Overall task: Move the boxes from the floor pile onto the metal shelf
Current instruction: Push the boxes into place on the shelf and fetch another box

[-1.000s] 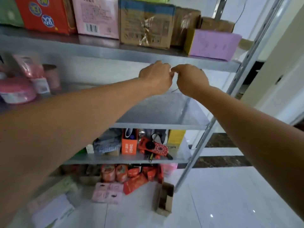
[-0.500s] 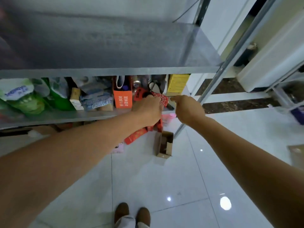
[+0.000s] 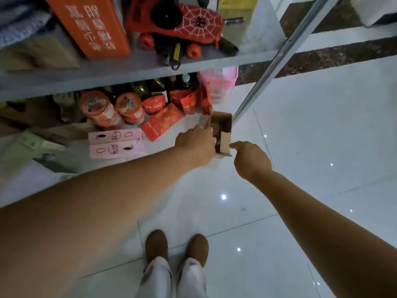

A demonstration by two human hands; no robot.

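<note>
Two shoes point(image 3: 156, 244) stand at bottom centre. Mid-frame, the left hand point(image 3: 196, 143) curls at the left wall of the open carton point(image 3: 223, 123), and the right hand point(image 3: 251, 159) touches its near flap. Whether either grips, I cannot tell. The carton sits on the floor point(image 3: 300, 147) by the post point(image 3: 268, 69). Left of it lie two pink boxes point(image 3: 116, 144), print unreadable. At top, the shelf point(image 3: 129, 72) holds an orange box point(image 3: 94, 24) with white Chinese characters.

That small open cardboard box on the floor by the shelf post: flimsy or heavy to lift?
The cardboard box probably lifts lightly: it is open on top and what shows of its inside looks mostly empty. Its thin walls may flex if squeezed, and the loose flap will likely swing. On the glossy tile floor it should slide easily if pushed.
</note>
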